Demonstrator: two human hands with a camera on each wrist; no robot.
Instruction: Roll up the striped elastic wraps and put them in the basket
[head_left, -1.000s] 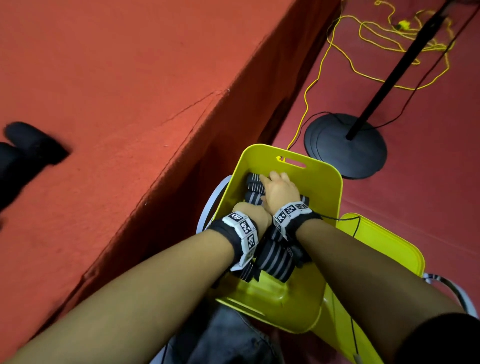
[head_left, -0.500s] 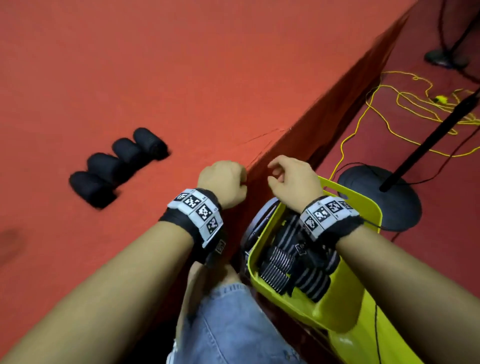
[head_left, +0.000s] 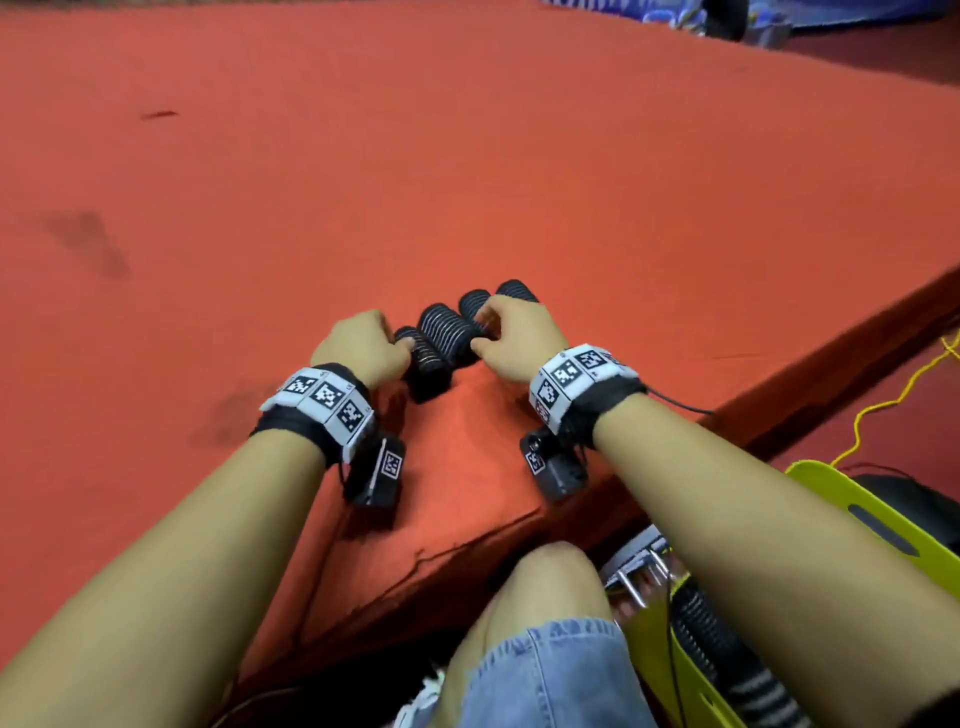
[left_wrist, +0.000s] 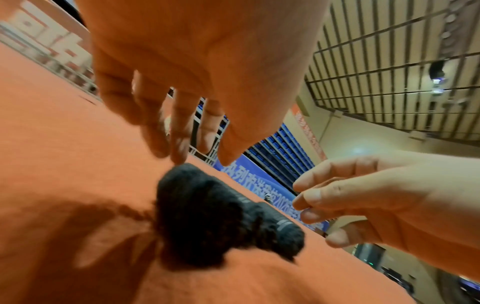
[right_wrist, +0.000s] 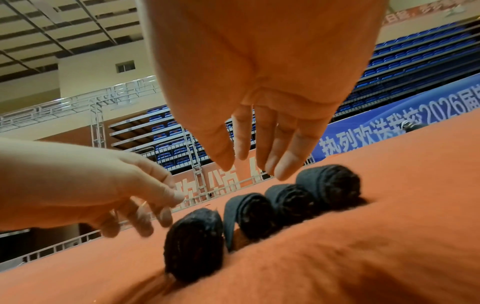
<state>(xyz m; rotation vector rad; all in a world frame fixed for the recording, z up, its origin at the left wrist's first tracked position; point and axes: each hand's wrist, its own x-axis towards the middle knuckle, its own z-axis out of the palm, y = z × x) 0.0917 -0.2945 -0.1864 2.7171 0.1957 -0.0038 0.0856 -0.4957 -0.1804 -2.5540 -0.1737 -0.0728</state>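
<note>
Your left hand (head_left: 358, 345) and right hand (head_left: 511, 332) hover loose-fingered over four rolled wraps (head_left: 441, 338) lying side by side on the red platform (head_left: 467, 156), gripping nothing. The yellow basket (head_left: 852, 499) sits below the platform's edge, right of your knee (head_left: 545, 582), with striped wraps (head_left: 706, 634) inside.

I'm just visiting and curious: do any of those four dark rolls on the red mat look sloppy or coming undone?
Yes. The second roll from the left has a loose flap peeling off its side. The other rolls look tightly wound.
</note>
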